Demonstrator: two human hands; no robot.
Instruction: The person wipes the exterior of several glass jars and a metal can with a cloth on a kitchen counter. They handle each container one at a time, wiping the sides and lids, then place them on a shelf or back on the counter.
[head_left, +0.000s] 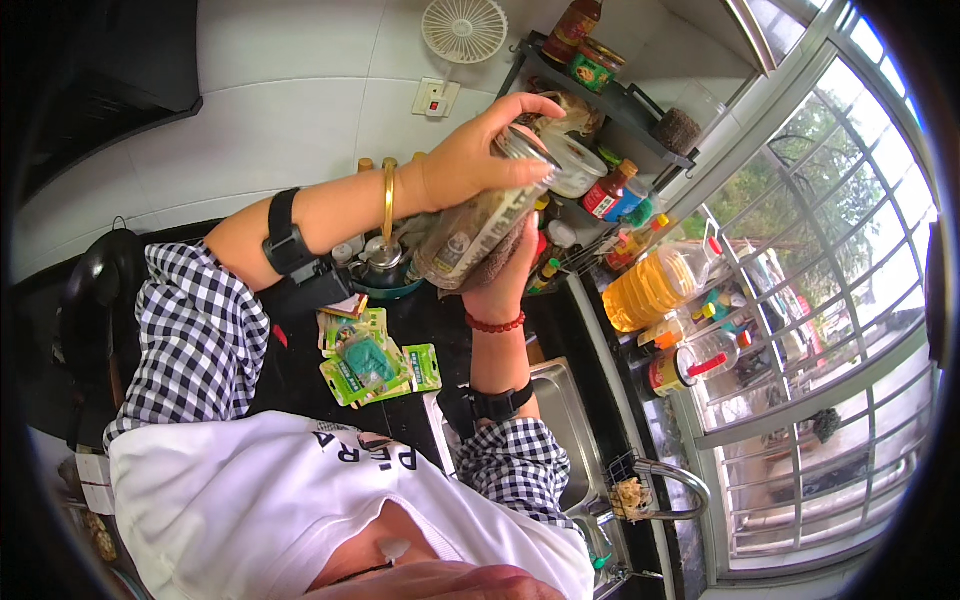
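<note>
A clear jar (472, 238) with a label bearing writing is tilted in front of me, its mouth end up and to the right. Dark, grainy contents show low on its right side. My left hand (480, 154), with a gold bangle on the wrist, grips around the mouth end. From the right, my right hand (510, 274), wearing a red bead bracelet, supports the jar's side; most of its fingers are hidden behind it. Whether a lid is on the jar, I cannot tell. Below the jar, green packets (371, 360) lie on the black countertop (289, 382).
A steel sink (559, 397) with a curved faucet (679, 480) is at the right. Bottles, including a large oil jug (660, 285), line the barred window. A dark rack (615, 105) holds condiments. A wok (97, 292) stands at the left; a small fan (465, 30) is on the wall.
</note>
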